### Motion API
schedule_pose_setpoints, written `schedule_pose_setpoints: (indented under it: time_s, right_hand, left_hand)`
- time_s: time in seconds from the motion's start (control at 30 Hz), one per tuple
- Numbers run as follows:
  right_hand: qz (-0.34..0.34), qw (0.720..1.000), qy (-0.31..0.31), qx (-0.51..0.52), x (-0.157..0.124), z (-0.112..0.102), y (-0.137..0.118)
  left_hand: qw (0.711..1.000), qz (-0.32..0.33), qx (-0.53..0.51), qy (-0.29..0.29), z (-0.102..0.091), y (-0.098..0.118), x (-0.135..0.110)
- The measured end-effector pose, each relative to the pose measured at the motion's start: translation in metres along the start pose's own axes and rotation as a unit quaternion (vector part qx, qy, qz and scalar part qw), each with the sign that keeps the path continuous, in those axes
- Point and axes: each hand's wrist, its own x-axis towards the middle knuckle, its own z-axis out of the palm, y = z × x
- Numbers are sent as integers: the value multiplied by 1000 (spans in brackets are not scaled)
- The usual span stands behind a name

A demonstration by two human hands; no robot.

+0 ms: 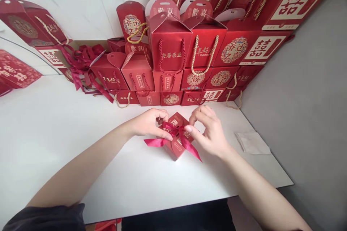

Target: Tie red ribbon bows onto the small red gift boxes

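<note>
A small red gift box [176, 151] with gold characters stands on the white table in front of me, one corner turned towards me. A magenta ribbon [189, 147] is tied in a bow on its top, with two loose tails hanging to the left and right. My left hand [149, 124] is closed on the bow's left side, thumb in front and fingers behind. On the other side, my right hand [210, 131] pinches the bow's right part between thumb and index finger. The knot is partly hidden by the fingers.
Stacked red gift boxes [170, 52] with rope handles line the back wall. A bundle of magenta ribbons [84, 63] spills from a carton at the back left. To the right, a folded white cloth [252, 143] lies near the table edge by the grey wall.
</note>
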Motion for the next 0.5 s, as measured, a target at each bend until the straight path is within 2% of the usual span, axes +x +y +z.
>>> schedule_pose_setpoints:
  time_s: [0.1,0.3,0.4,0.5]
  right_hand:
    - [-45,993,-34,-106,-7,-1,-17]
    - [-86,968,-35,-233,-13,4,-27]
    - [-52,979,-51,-189,-12,1,-24]
    - [26,995,-84,-57,-7,-7,-18]
  left_hand:
    - [1000,-11,25,6,0,4,-1]
    - [999,-20,39,7,0,4,-2]
    - [999,-30,38,2,-1,4,-2]
    - [999,-32,43,3,-2,4,-2]
